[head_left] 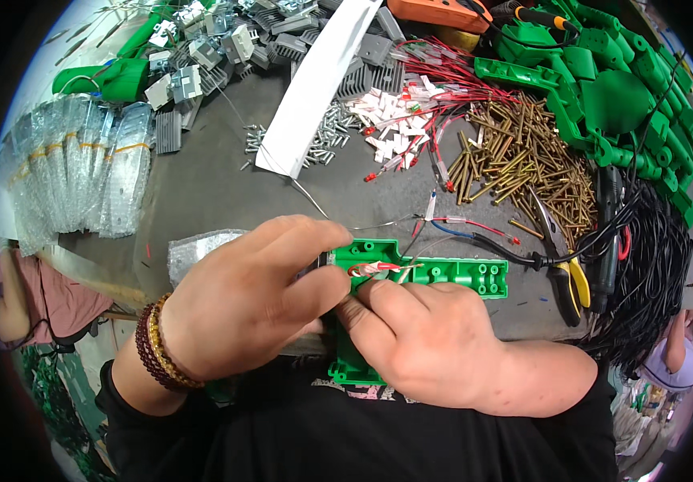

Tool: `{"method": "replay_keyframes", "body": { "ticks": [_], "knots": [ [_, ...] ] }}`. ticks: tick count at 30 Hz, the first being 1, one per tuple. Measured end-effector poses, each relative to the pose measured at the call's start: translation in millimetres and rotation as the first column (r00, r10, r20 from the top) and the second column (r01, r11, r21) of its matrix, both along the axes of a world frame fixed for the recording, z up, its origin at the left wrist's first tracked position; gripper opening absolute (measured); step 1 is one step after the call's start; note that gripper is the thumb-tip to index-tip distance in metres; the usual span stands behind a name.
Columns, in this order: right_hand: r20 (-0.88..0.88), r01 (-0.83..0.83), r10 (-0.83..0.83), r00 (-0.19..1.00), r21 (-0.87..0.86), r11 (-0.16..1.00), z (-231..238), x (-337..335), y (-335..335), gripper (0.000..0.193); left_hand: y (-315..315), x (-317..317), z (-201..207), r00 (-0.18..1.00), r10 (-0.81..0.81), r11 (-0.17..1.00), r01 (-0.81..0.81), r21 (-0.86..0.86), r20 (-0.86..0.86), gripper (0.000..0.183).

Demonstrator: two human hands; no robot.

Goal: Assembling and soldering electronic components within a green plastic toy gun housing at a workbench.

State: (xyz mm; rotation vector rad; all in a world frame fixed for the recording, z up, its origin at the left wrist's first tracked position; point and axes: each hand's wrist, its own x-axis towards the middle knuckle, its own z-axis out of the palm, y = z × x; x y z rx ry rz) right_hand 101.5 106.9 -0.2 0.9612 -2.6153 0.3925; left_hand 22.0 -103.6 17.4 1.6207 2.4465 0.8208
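A green plastic housing half (451, 273), its ribbed inside facing up, lies crosswise close to my body; another green part of it shows below my hands. My left hand (254, 297) is closed at its left end, around a dark piece mostly hidden by the fingers. My right hand (435, 341) is closed on the housing's near side, thumb and fingers bent at its middle. Between the hands, a bundle of red and clear wires (370, 269) sits in the housing. A bubble-wrapped piece (198, 251) shows behind my left hand.
Behind are long brass screws (515, 153), small silver screws (330, 140), white connectors (394, 120) and a white strip (318, 88). Yellow-handled pliers (567, 281) and black cables (643, 281) lie right; green housings (619, 96) pile far right. Bubble-wrapped packs (81, 169) lie left.
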Motion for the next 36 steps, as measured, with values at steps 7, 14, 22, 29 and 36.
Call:
{"method": "replay_keyframes", "body": {
  "ticks": [7,14,22,29,36],
  "knots": [
    [0.006,0.057,-0.056,0.998,-0.048,0.997,-5,-4,-1,0.016,0,-3,-1,1.000,-0.003,0.999,0.002,0.035,0.022,0.036],
    [0.089,0.096,-0.096,0.991,0.007,0.995,1,-4,-5,0.015,-4,-1,-10,0.999,0.015,0.999,-0.012,0.050,-0.053,0.051],
    [-0.077,0.029,-0.035,0.996,-0.081,0.996,-9,-5,2,0.019,-5,-2,-18,0.999,0.012,0.989,-0.005,0.145,-0.049,0.047],
    [0.029,0.045,-0.048,0.998,0.110,0.993,12,0,-8,0.013,-8,-5,-15,1.000,-0.016,0.992,0.019,0.124,-0.026,0.047],
    [0.119,-0.054,0.063,0.991,-0.077,0.996,16,12,15,0.041,-32,-32,0,0.974,0.228,0.926,-0.221,0.306,0.014,0.025]
  ]
}}
